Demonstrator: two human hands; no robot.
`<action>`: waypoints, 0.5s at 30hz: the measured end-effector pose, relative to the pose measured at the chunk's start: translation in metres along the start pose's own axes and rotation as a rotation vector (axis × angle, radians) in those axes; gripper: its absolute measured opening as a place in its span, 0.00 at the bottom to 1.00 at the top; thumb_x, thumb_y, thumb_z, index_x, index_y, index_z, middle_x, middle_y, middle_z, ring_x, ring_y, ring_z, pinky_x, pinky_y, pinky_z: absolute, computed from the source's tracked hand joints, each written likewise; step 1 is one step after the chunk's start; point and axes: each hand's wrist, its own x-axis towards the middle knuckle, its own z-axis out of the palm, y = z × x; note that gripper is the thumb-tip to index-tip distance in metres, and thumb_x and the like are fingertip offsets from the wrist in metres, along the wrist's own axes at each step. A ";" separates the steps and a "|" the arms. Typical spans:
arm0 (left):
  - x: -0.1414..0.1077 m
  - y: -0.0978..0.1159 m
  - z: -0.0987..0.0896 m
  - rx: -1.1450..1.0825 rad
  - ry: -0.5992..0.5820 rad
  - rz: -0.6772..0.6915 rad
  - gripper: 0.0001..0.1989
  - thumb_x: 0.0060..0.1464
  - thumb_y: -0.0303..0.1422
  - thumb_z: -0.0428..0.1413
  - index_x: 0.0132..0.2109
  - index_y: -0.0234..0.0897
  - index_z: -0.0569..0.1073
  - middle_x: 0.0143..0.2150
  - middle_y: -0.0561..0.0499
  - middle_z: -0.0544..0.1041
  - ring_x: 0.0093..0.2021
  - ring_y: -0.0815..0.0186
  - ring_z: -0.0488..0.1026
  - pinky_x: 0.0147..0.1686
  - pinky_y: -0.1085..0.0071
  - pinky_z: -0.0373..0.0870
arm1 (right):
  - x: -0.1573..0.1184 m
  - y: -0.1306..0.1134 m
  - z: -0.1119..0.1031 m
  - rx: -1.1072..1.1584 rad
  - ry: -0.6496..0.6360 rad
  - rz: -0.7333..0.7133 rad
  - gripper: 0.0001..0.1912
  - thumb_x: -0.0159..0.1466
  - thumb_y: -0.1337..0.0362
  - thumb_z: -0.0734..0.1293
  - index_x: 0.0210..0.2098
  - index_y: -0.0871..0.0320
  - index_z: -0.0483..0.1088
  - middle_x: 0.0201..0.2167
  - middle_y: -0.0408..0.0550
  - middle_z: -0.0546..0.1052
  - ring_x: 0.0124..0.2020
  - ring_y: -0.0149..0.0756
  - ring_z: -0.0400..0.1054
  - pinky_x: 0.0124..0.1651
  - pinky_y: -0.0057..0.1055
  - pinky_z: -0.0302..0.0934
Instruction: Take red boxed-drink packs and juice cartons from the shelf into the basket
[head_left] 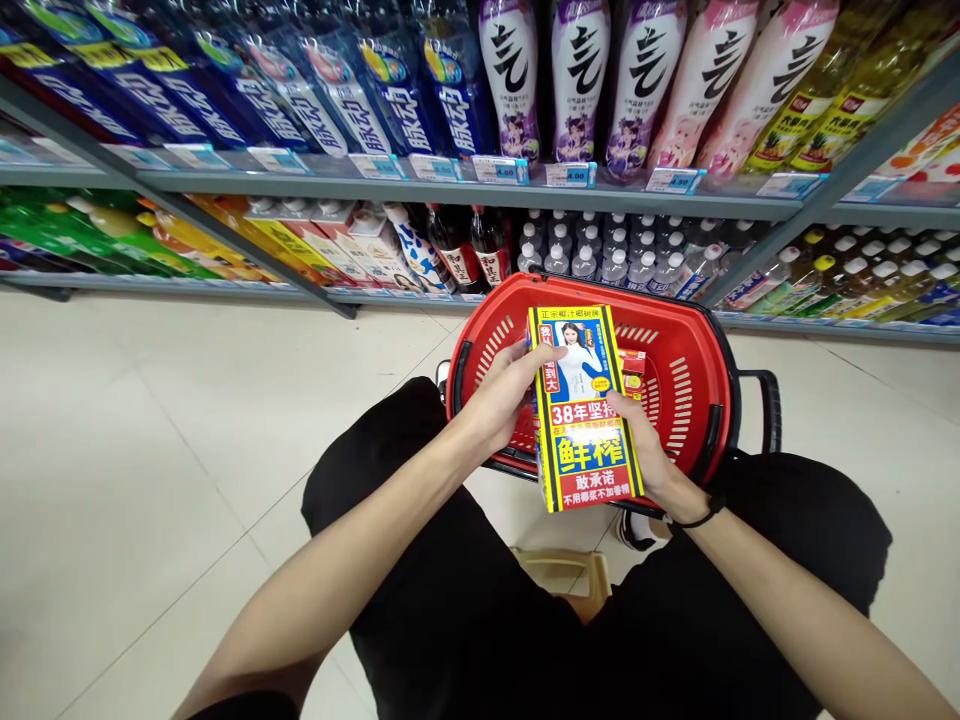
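Between my two hands is a drink carton [589, 440], yellow, blue, red and black, its printed front turned up toward me. My left hand [506, 390] grips its left edge, with the thumb lying over the printed picture. On the opposite edge, my right hand [649, 450] holds the carton with its thumb on the front; its other fingers are hidden underneath. The carton is above a red shopping basket [694, 340] with black handles. Inside the basket, a small red and yellow package [634, 368] shows partly behind the carton.
Shelves [300, 185] stand ahead, with blue-labelled bottles [450, 80] and purple-labelled bottles [581, 80] on the upper level. Below are small water bottles [585, 262] and dark cola-coloured bottles [491, 245]. A beige stool [596, 575] shows between my legs on the tiled floor [150, 450].
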 end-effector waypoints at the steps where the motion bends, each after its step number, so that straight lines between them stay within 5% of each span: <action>1: 0.000 0.000 0.000 -0.003 -0.004 0.000 0.24 0.42 0.35 0.71 0.48 0.34 0.80 0.45 0.43 0.86 0.43 0.54 0.83 0.47 0.60 0.80 | 0.000 0.000 0.001 0.008 -0.001 0.003 0.30 0.60 0.40 0.74 0.48 0.59 0.79 0.49 0.54 0.84 0.53 0.56 0.79 0.57 0.45 0.74; 15: 0.008 0.007 -0.010 -0.010 0.040 0.144 0.23 0.45 0.38 0.72 0.47 0.33 0.80 0.44 0.43 0.85 0.47 0.51 0.83 0.53 0.54 0.78 | 0.004 -0.017 0.009 -0.120 -0.015 -0.017 0.28 0.64 0.44 0.73 0.57 0.53 0.77 0.55 0.48 0.83 0.56 0.50 0.78 0.61 0.44 0.71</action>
